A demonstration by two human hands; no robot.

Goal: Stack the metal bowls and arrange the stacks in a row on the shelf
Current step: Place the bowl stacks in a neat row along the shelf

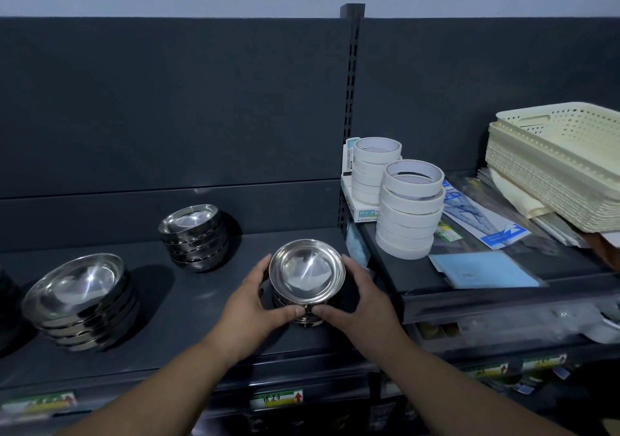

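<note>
Both forearms come in from the near edge; left hand (250, 305) and right hand (360, 296) cup a small stack of metal bowls (307, 276) from either side. Thumbs nearly meet at the stack's near side, fingers wrapped round the far curve, so both hands are grasping the stack, not clenched tight. The stack sits at the near right part of the dark shelf (201, 301); its base looks to be on the shelf, though the hands hide part of it.

Other stacks: a wide one (80, 298) at near left, tilted w/ its top bowl leaning toward the camera; a smaller one (194, 237) further back, mid shelf. The three don't line up yet.

Judgement on the step: stack in hand is likely being squared & positioned. To do it well:
- press evenly from both sides so rims nest flush, no bowl cocked
- slide, don't lift; steel on steel slips
- pick one line (front edge as ref) & match spacing w/ the others
- keep clear of the shelf's right end, where tape rolls (411, 207) stand just beyond on the next shelf

Left stack prob. needs straightening too.
</note>
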